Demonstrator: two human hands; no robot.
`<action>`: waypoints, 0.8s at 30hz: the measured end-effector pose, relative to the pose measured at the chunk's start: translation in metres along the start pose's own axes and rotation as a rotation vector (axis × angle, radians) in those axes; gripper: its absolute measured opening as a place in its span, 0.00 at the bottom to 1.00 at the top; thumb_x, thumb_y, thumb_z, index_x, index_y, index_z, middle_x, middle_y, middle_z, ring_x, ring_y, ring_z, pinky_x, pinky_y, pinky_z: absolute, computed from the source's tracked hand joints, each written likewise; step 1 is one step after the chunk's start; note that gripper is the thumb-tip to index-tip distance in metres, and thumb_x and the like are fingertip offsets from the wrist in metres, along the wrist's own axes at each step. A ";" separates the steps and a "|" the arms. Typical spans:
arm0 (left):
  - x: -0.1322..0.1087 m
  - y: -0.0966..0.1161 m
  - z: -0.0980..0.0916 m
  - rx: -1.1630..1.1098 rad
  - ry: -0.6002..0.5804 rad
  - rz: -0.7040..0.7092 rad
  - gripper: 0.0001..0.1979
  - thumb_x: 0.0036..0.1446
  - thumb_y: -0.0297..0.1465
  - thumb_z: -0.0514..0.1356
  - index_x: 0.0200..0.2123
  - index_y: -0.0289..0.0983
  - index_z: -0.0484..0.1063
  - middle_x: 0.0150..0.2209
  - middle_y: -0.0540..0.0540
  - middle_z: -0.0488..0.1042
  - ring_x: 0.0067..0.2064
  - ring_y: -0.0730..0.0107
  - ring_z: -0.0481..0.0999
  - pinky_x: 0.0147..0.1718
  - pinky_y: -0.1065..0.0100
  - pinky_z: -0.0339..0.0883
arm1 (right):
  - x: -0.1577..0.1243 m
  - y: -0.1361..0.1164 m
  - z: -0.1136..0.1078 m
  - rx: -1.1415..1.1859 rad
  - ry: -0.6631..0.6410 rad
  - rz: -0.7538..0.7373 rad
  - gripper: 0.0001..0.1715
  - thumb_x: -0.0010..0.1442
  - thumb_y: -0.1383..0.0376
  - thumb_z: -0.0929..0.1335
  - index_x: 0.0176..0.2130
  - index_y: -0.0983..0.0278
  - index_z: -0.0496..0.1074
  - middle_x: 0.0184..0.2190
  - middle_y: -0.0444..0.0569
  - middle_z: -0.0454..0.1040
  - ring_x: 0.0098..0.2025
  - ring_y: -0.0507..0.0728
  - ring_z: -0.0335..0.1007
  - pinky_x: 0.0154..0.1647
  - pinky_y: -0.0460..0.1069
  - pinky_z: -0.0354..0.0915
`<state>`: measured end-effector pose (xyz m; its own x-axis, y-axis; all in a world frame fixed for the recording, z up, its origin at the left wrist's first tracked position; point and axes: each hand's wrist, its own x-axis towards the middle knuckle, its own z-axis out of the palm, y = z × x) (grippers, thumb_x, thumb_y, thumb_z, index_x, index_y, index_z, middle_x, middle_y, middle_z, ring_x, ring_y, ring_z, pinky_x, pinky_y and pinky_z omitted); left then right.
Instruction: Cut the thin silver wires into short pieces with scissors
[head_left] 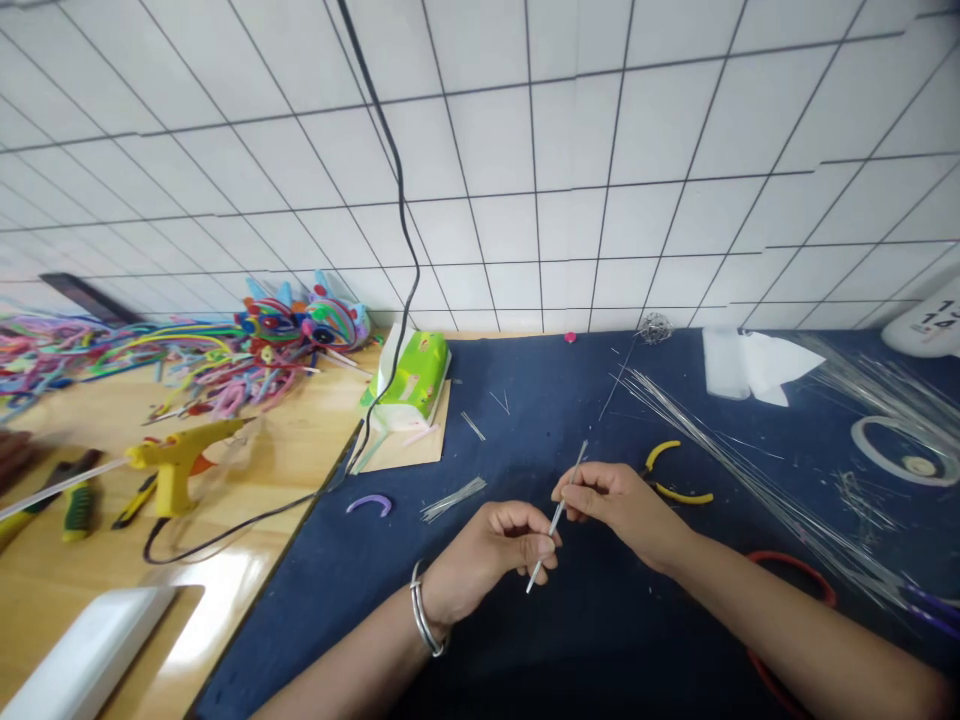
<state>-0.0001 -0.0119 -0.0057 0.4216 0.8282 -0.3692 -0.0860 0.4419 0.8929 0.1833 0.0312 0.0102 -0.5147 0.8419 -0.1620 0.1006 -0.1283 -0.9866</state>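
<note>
A short, thin silvery bundle of wires [557, 518] slants between my two hands over the dark blue mat. My left hand [510, 540] pinches its lower part between thumb and fingers, with the lower end poking out below. Higher up, my right hand [596, 492] grips it the same way, and the top end sticks out above the fingertips. Left of my hands, a small pile of cut wires [454, 500] lies on the mat. Yellow-handled pliers [679, 485] rest just beyond my right wrist, their jaws hidden behind it.
Long wires [720, 460] stretch across the right side, near a white tape roll [904, 452]. A green tissue pack [416, 375] sits at the back. Leftward are a yellow glue gun [180, 465], its black cord [401, 190] and colourful pipe cleaners [202, 350]. A purple arc [370, 503] lies nearby.
</note>
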 end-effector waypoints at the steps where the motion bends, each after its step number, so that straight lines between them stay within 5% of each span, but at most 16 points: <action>1: 0.000 0.000 0.000 0.001 0.011 0.009 0.10 0.47 0.33 0.62 0.30 0.32 0.71 0.24 0.46 0.72 0.23 0.75 0.70 0.24 0.73 0.60 | 0.000 0.001 0.000 0.009 0.009 -0.001 0.12 0.55 0.59 0.64 0.32 0.65 0.71 0.25 0.44 0.68 0.28 0.50 0.62 0.31 0.46 0.61; 9: 0.002 -0.001 0.002 0.045 0.029 0.001 0.10 0.47 0.34 0.63 0.29 0.32 0.71 0.24 0.47 0.72 0.23 0.75 0.69 0.25 0.72 0.61 | 0.003 0.005 -0.006 0.014 0.127 -0.054 0.12 0.54 0.58 0.65 0.31 0.65 0.70 0.23 0.42 0.67 0.26 0.48 0.61 0.29 0.45 0.61; 24: 0.003 -0.005 0.003 0.042 0.057 0.026 0.09 0.49 0.32 0.61 0.31 0.31 0.70 0.25 0.47 0.72 0.24 0.76 0.70 0.25 0.73 0.59 | 0.003 0.008 -0.005 0.138 0.016 0.001 0.11 0.55 0.61 0.65 0.35 0.66 0.68 0.26 0.45 0.70 0.28 0.50 0.67 0.28 0.45 0.63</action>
<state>0.0046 -0.0127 -0.0107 0.3672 0.8581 -0.3589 -0.0582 0.4063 0.9119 0.1872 0.0352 0.0015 -0.5011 0.8498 -0.1638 -0.0174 -0.1991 -0.9798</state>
